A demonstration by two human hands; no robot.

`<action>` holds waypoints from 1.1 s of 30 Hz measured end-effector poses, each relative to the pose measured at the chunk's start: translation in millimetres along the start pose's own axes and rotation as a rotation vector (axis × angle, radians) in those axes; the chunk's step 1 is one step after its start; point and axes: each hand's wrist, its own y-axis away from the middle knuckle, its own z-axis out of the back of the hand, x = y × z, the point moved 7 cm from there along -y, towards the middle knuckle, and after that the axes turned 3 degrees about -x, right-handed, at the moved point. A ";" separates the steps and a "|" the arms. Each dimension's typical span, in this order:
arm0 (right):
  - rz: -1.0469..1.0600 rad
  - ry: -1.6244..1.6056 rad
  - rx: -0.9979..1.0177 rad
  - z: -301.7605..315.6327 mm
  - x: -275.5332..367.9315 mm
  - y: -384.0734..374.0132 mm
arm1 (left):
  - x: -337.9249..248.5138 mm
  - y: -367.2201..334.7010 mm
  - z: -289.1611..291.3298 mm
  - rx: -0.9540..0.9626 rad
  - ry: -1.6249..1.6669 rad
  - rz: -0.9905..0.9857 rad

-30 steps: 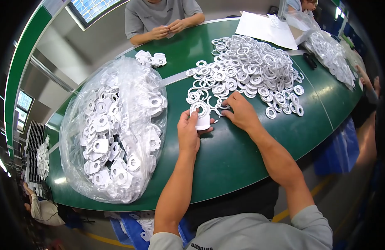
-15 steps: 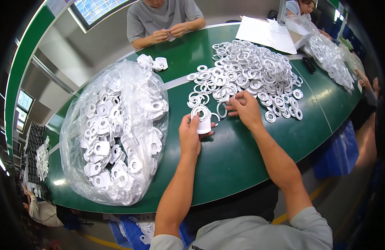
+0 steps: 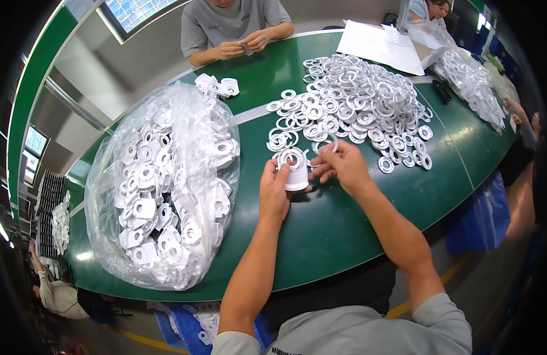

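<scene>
My left hand is closed on a white plastic plate with a straight lower end and a round, ringed opening at its top. Just to the right, my right hand pinches a thin white ring between thumb and fingers, close to the plate but apart from it. Beyond both hands lies a big heap of white rings, some loose ones reaching almost to my fingers. Part of the plate's lower edge is hidden by my left fingers.
Left of me a clear plastic bag holds many similar white plates. A few plates lie beyond it on the green table. White sheets, a black object and another bag sit farther right. A person works opposite.
My right hand has drawn back slightly toward me, lifting the ring from beside the heap. My left hand has shifted a little to the right with the plate.
</scene>
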 end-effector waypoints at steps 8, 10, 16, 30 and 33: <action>0.415 0.738 0.039 -15.4 15.3 15.3 | -0.1 -0.2 -2.6 0.058 -0.024 -0.003; 0.395 0.864 0.071 -19.2 20.7 19.7 | 2.0 -0.2 -1.7 0.065 -0.029 -0.014; 0.230 1.065 0.245 -10.6 -4.0 15.7 | -1.3 -0.5 3.1 0.048 -0.055 -0.035; 0.126 0.434 -0.045 32.5 39.1 -0.2 | 4.4 -0.3 -4.0 0.119 -0.158 0.015; 0.074 0.239 0.023 26.1 31.6 0.7 | 10.6 -2.1 -6.1 0.172 -0.111 0.059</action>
